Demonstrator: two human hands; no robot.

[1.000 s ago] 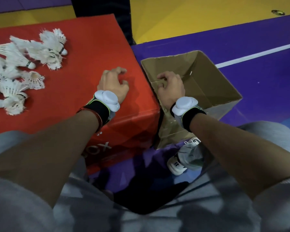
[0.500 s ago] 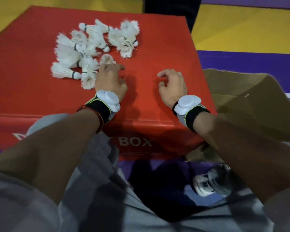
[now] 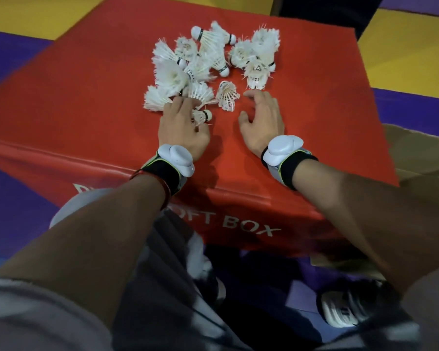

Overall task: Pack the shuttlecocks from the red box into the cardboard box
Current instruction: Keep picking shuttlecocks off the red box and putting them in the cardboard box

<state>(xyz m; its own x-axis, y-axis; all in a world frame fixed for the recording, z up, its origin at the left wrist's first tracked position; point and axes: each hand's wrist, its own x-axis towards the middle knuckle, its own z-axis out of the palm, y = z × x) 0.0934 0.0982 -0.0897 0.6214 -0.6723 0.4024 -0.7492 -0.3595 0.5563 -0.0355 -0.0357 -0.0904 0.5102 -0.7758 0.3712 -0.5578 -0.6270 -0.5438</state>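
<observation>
Your left hand (image 3: 184, 127) lies flat-fingered on white feathered shuttlecocks (image 3: 170, 77) heaped at twelve o'clock on the red padded box (image 3: 86, 97), probably to gather them; your right hand (image 3: 262, 120), loosely spread, holds nothing. The brown cardboard box (image 3: 421, 158) sits at three o'clock.

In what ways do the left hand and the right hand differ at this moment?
The left hand touches the shuttlecocks at the pile's near edge; the right hand appears to touch none. The left fingers reach into the feathers; the right fingers curl loosely over the red box. Both lie palm down, each with a white wrist device.
</observation>
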